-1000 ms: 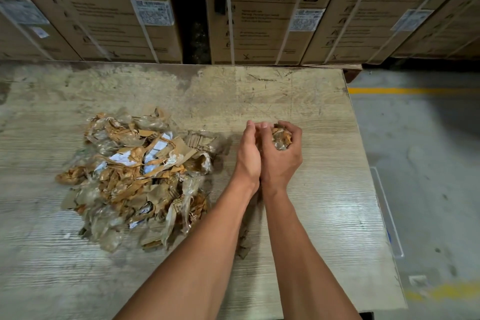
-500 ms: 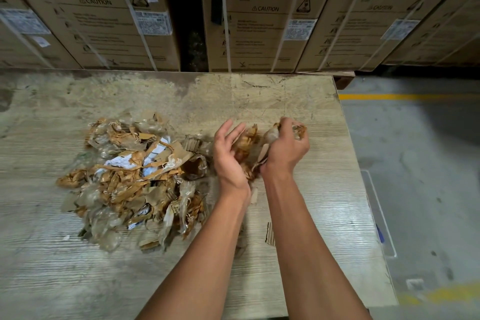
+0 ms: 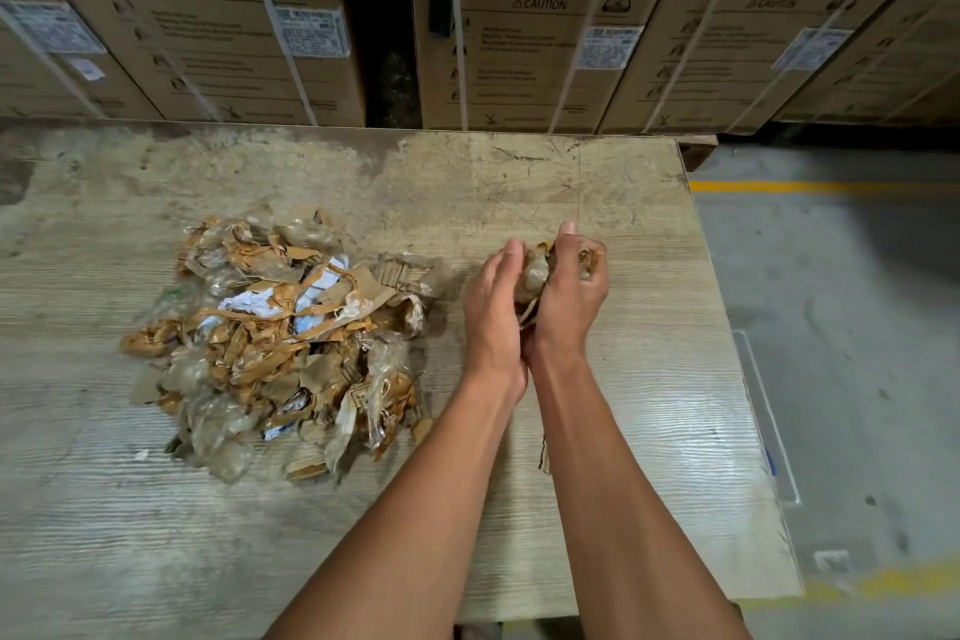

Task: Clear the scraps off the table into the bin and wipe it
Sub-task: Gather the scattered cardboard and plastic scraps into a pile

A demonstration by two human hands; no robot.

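**Desk:** What did the frame show at its centre?

**Photographer:** A small wad of scraps (image 3: 537, 276), crumpled clear film and brown tape, was cupped between two bare hands above the right part of the wooden surface (image 3: 649, 379). The right hand (image 3: 569, 296) was in a clenched grip around the wad, fingers curled over it. The left hand (image 3: 491, 312) pressed against it from the other side, fingers fairly straight, palm turned inward.

**Desk:** And the rest of the scraps?

**Photographer:** The main pile of scraps (image 3: 275, 333), torn brown tape, film and bits of white and blue paper, lay on the surface to the left of the hands, near but apart from them. One loose cardboard strip (image 3: 544, 457) sat on the surface beside the right forearm. Strapped cardboard cartons (image 3: 545, 26) printed "Clamp bottom" stood behind the far edge, with concrete floor (image 3: 857, 327) and yellow lines to the right.

**Desk:** Which step was this?

**Photographer:** By my reading, gathering: a handful being compacted before disposal. Clearing was barely begun, since most scraps remained, and wiping had not started.

**Desk:** What did the next move call for?

**Photographer:** Carrying the wad to the bin without shedding pieces. No bin or cloth was in view, so the direction could not be told. The film looked springy, so a firm squeeze seemed wise.
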